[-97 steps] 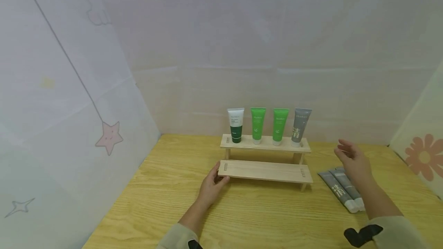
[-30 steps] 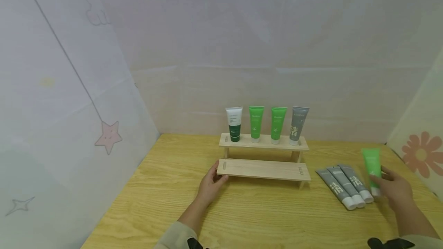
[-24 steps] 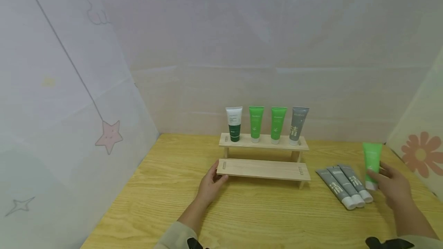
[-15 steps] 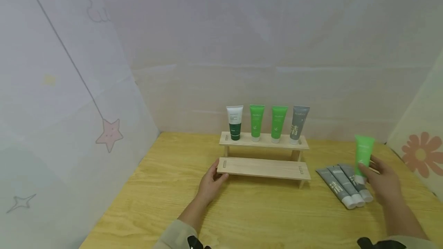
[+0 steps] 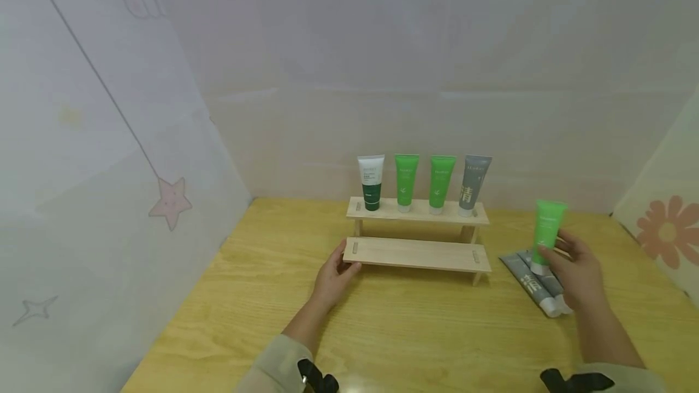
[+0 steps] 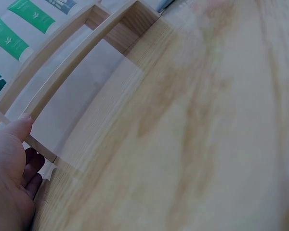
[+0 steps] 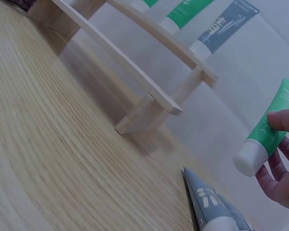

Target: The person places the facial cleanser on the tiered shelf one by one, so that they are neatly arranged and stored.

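My left hand (image 5: 329,282) grips the left end of the lower shelf of a two-tier wooden display stand (image 5: 417,255). In the left wrist view its thumb lies on the board's edge, with the other fingers at the end support. My right hand (image 5: 581,272) holds a green squeeze tube (image 5: 548,229) upright, white cap down, between thumb and fingers. That tube is to the right of the stand and overlaps grey tubes (image 5: 525,279) lying on the table; the right hand partly hides them. In the right wrist view the held tube's white cap (image 7: 251,157) shows below the thumb.
Along the upper shelf stand a white-and-dark-green tube (image 5: 372,184), two green tubes, the left green tube (image 5: 406,181) and right green tube (image 5: 441,182), and a grey tube (image 5: 473,184). A cloth backdrop (image 5: 349,77) rises behind the wood-grain table (image 5: 415,326).
My right hand, seen bare over the grey tubes at first, then holding the green tube at far right, has carried it left and upward toward the stand. My left hand has stayed on the shelf.
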`<state>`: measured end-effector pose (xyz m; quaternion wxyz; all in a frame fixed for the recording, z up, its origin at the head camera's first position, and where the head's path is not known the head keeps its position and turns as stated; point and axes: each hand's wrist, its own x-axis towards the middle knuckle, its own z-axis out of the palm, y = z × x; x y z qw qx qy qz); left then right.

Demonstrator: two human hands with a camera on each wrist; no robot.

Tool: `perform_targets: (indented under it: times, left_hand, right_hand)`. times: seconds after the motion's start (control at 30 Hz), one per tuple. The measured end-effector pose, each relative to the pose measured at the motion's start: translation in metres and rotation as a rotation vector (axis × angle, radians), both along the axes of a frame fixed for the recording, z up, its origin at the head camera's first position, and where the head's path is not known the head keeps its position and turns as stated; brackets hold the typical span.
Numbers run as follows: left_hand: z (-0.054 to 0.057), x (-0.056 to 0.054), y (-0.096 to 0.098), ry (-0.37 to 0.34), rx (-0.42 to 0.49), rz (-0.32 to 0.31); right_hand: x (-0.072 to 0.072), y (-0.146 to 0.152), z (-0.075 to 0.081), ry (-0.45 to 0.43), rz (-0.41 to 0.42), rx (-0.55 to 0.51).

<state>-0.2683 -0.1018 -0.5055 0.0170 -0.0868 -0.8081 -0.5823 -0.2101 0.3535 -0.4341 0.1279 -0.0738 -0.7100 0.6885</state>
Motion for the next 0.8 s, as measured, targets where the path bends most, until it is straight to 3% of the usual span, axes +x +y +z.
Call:
perform_targets:
  times: [0.13, 0.5, 0.73, 0.8]
  left_hand:
    - [0.0, -0.002, -0.001, 0.004, 0.005, -0.017]
    - [-0.001, 0.001, 0.0, 0.003, 0.015, -0.018]
    - [0.0, 0.003, 0.002, 0.003, 0.017, -0.017]
    - [0.009, 0.008, 0.003, -0.007, 0.03, -0.024]
  right_hand:
    - [-0.001, -0.012, 0.004, 0.016, 0.013, 0.024]
    - [-0.002, -0.051, 0.017, -0.032, 0.023, 0.29]
    - [-0.009, -0.073, 0.02, -0.065, 0.035, 0.302]
    - [-0.011, -0.08, 0.02, -0.065, 0.029, 0.317]
